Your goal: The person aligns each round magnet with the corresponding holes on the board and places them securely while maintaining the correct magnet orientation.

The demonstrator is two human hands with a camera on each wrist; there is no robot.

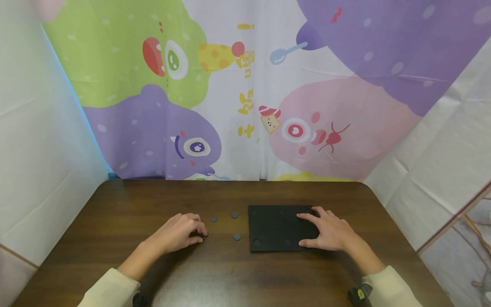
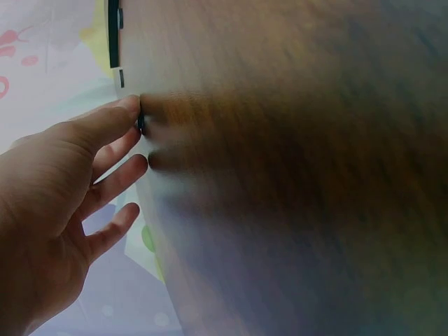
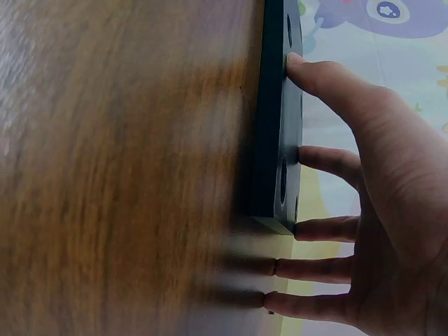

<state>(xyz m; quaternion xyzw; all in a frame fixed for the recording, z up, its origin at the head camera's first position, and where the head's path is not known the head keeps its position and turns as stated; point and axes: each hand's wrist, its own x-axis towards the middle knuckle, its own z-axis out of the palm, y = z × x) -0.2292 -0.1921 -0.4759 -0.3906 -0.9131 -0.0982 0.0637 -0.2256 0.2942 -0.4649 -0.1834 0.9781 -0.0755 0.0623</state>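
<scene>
My left hand (image 1: 179,232) is low over the table, left of the loose discs. Its thumb and index finger pinch a small dark round disc (image 2: 141,122) at the tabletop, while the other fingers are spread. Between this hand and the black board lie three similar grey discs: one disc (image 1: 214,218) nearest the hand, another disc (image 1: 234,215) at the back and a third disc (image 1: 237,236) in front. The flat black board (image 1: 268,228) has several shallow round recesses. Over its right end, my right hand (image 1: 331,230) spreads its fingers, with thumb and index fingertip touching the top face.
All of this stands on a brown wood-grain table (image 1: 215,277) with rounded back corners. A cartoon-printed curtain (image 1: 238,162) hangs along its back edge. White cloth panels (image 1: 46,149) flank both sides, and some cables (image 1: 477,238) are visible beyond the right edge.
</scene>
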